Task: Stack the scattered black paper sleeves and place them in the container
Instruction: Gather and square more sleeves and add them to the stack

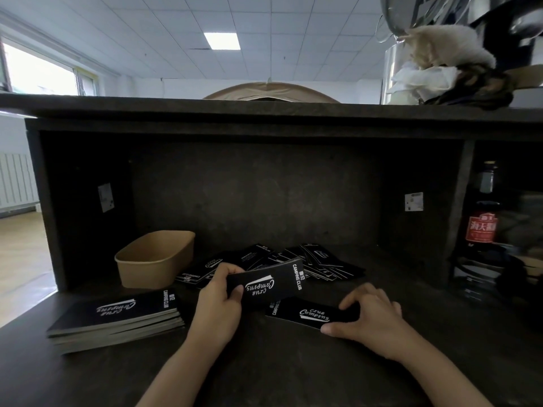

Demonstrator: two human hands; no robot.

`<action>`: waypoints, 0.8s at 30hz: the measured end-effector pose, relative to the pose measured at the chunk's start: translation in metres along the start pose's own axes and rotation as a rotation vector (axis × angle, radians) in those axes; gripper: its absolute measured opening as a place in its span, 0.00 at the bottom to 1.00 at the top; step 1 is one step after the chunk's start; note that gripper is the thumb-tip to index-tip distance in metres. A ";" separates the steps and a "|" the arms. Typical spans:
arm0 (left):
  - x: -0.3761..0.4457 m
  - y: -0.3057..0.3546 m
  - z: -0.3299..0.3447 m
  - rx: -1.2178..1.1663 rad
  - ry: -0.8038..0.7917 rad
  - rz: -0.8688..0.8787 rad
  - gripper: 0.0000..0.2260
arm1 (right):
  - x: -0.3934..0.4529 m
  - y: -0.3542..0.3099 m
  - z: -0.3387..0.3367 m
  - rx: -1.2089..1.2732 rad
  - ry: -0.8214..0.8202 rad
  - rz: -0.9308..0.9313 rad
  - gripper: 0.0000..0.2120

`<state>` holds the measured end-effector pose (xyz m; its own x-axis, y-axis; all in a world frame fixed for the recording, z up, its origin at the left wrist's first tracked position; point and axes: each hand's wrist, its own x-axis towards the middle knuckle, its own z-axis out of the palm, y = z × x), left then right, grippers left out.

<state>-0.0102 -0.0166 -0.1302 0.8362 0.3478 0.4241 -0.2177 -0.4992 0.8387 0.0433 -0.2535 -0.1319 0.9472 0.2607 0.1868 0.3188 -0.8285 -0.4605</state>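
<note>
While gripped: sleeves [269, 284] in hands [217, 304]

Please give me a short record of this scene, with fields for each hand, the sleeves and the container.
left hand: left hand grips a bundle of sleeves, lifted off the counter
right hand: right hand pinches a single sleeve lying on the counter
finished stack: neat stack at front left
loose sleeves: scattered pile behind the hands
container: brown paper container, back left; no sleeves visible inside
</note>
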 end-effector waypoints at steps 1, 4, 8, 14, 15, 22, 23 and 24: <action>0.000 0.000 0.000 0.002 0.009 0.004 0.13 | 0.000 -0.001 -0.002 -0.005 -0.014 -0.005 0.24; 0.001 -0.001 -0.001 0.004 0.066 0.031 0.10 | -0.002 -0.001 -0.005 0.106 -0.047 0.021 0.25; 0.001 0.001 -0.002 -0.008 0.157 0.031 0.11 | -0.004 -0.001 -0.007 0.367 -0.011 -0.022 0.24; 0.002 0.000 -0.002 -0.030 0.194 0.003 0.10 | -0.004 0.000 -0.006 0.401 0.089 -0.115 0.20; 0.002 0.000 -0.003 -0.036 0.202 0.004 0.10 | -0.004 0.000 -0.006 0.406 0.105 -0.116 0.19; 0.004 -0.003 0.000 -0.036 0.164 -0.050 0.10 | -0.004 0.002 -0.008 0.421 0.234 -0.128 0.11; 0.005 -0.004 0.000 -0.056 0.154 -0.065 0.10 | -0.004 0.003 -0.008 0.430 0.277 -0.140 0.10; 0.005 -0.004 0.001 -0.089 0.137 -0.087 0.10 | -0.004 0.004 -0.009 0.443 0.322 -0.152 0.10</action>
<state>-0.0049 -0.0138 -0.1314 0.7784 0.4948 0.3864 -0.1968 -0.3922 0.8986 0.0408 -0.2621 -0.1262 0.8531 0.1394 0.5029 0.5010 -0.4884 -0.7145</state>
